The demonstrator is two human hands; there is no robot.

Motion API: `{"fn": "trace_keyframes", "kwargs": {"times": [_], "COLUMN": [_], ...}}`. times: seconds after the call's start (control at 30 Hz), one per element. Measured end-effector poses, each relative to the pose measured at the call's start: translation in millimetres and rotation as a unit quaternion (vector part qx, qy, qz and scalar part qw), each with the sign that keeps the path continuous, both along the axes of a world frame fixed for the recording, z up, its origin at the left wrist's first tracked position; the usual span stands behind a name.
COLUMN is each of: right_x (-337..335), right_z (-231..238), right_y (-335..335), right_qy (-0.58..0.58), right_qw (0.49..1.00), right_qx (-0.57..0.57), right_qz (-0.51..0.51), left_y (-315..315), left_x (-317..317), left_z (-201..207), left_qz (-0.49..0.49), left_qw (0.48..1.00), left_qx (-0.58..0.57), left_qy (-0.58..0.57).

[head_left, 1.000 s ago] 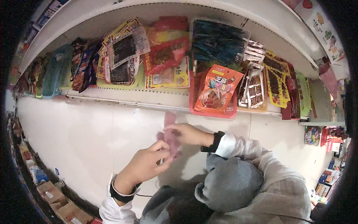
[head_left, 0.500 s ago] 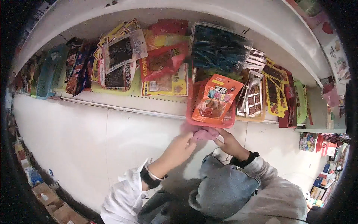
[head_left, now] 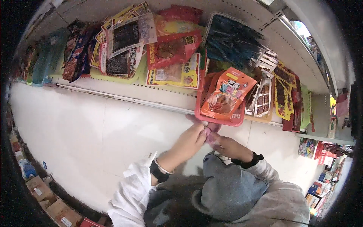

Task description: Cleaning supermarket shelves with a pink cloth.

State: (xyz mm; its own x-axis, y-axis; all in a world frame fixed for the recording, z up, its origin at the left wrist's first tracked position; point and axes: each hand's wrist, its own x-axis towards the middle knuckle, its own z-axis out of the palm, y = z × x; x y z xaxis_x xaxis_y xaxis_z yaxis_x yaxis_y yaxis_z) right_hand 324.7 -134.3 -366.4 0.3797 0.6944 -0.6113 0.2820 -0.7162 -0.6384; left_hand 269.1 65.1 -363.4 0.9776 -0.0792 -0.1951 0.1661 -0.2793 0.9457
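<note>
Both my hands meet just in front of the red plastic basket (head_left: pixel 220 121) at the shelf edge. My left hand (head_left: pixel 190 139) is closed, gripping one side of a crumpled pink cloth (head_left: pixel 214 127). On the other side, my right hand (head_left: pixel 231 146) has its fingers curled around the same cloth, partly smeared by motion. Most of the cloth is hidden in the fingers; a bit pokes out toward the basket. An orange snack packet (head_left: pixel 228 94) lies tilted in the basket, above my hands.
Left of the basket, the shelf carries red packets (head_left: pixel 174 48), a clear-and-white packet (head_left: pixel 130 39) and a teal basket (head_left: pixel 44 62). Dark blue-green packets (head_left: pixel 232 41) fill a clear tray behind. Yellow packets (head_left: pixel 281 92) stand at right. Cardboard boxes (head_left: pixel 62 212) sit on the tiled floor (head_left: pixel 72 140).
My hands have drawn together, and the pink cloth is bunched smaller between them. The view has shifted a little, with the shelf edge sitting higher at left.
</note>
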Motion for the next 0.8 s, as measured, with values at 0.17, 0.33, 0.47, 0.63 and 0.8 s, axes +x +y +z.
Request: {"fn": "trace_keyframes", "kwargs": {"times": [0.17, 0.33, 0.47, 0.63, 0.8], "right_x": [60.1, 202.5, 265.2, 283.6, 319.8], "right_z": [83.4, 90.0, 44.4, 17.2, -5.8], "right_y": [9.9, -26.6, -39.5, -32.5, -50.8], "right_qy": [-0.086, -0.320, -0.139, -0.198, -0.058], "right_qw": [0.995, 0.848, 0.841, 0.877, 0.835], "right_qx": [0.048, 0.308, 0.384, 0.326, 0.361], "right_qz": [0.026, -0.288, -0.356, -0.292, -0.412], "left_y": [8.0, -1.4, -7.7, -6.4, -11.6], "left_x": [-23.1, -37.2, -46.7, -54.9, -60.6], "left_z": [-22.9, -7.3, -19.7, -17.2, -28.1], "left_qz": [-0.165, -0.142, -0.110, -0.205, -0.204], "left_qw": [0.981, 0.936, 0.908, 0.975, 0.977], "left_qx": [-0.032, -0.239, -0.299, -0.051, -0.039], "left_qy": [0.101, 0.218, 0.271, 0.074, 0.053]}}
